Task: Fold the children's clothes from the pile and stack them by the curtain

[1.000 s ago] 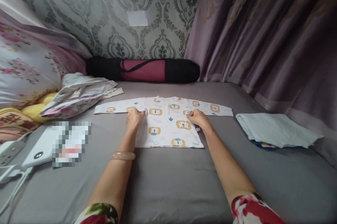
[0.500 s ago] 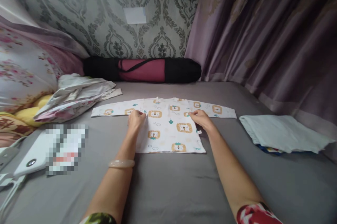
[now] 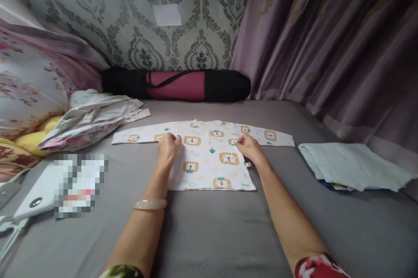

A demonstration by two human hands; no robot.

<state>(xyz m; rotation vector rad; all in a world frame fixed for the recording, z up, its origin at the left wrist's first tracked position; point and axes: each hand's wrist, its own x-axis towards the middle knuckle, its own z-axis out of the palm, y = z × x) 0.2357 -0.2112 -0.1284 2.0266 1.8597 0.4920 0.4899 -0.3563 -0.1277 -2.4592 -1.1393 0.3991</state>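
Note:
A white long-sleeved child's shirt (image 3: 209, 158) with orange lion faces and green leaves lies flat on the grey bed sheet, its sleeves stretched out to both sides and its hem towards me. My left hand (image 3: 169, 147) pinches the shirt's left side just below the sleeve. On the opposite side, my right hand (image 3: 251, 147) pinches the cloth under the other sleeve, above a small white side tag. A pale bangle circles my left wrist.
Folded pale clothes (image 3: 352, 165) lie to the right. Rumpled clothes (image 3: 101, 115) and a floral pillow (image 3: 29, 82) are at the left, near a white device (image 3: 39, 191) with a cable. A black and maroon rolled bag (image 3: 176, 85) rests along the wall beside purple curtains (image 3: 313, 34).
Both hands keep their pinch on the shirt, with hardly any movement. The camera view has shifted very slightly.

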